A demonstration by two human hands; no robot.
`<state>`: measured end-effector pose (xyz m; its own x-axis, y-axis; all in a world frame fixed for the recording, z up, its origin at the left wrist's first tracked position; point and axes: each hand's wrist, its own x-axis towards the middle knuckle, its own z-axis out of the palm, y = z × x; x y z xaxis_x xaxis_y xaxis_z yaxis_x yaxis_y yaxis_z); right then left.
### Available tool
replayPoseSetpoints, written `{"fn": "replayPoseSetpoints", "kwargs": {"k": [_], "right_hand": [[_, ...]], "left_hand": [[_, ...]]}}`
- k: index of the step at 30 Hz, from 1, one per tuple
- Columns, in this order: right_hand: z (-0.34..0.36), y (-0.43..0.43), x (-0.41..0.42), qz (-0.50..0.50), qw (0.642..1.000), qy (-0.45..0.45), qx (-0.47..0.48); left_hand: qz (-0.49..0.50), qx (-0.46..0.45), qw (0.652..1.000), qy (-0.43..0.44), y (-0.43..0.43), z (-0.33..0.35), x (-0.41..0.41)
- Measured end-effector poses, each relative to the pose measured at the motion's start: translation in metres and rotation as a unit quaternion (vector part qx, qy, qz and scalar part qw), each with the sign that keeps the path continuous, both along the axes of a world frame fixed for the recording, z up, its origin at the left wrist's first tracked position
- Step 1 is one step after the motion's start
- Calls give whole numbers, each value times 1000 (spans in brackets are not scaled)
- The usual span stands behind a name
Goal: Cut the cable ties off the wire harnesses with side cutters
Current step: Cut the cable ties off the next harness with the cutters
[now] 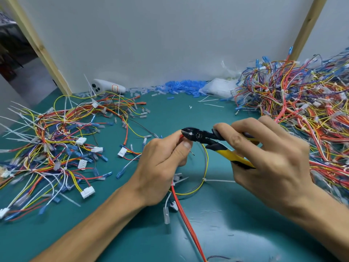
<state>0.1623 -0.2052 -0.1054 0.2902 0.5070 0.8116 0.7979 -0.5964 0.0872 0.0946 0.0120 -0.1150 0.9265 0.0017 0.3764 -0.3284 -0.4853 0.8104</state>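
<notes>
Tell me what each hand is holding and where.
The right hand grips the cutters by the handles. The left hand pinches a harness right at the cutter tips.

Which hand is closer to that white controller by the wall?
Left. The left hand lies nearer the viewer and right of the white controller; the right hand, gripping the side cutters, is farther right.

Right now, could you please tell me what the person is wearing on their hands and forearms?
Nothing that shows. The left hand and right hand are bare, with no gloves, rings or watch. The left forearm and right forearm are uncovered to the frame's edge, and no sleeve is in view.
</notes>
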Motion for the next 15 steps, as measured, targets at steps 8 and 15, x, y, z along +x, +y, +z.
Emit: {"fn": "replayPoseSetpoints", "kwargs": {"k": [8, 15], "right_hand": [[0, 4, 0, 23, 996, 77, 28], [4, 2, 4, 115, 967, 223, 30]], "left_hand": [[41, 51, 998, -18, -5, 2, -3], [51, 142, 986, -76, -6, 6, -6]]}}
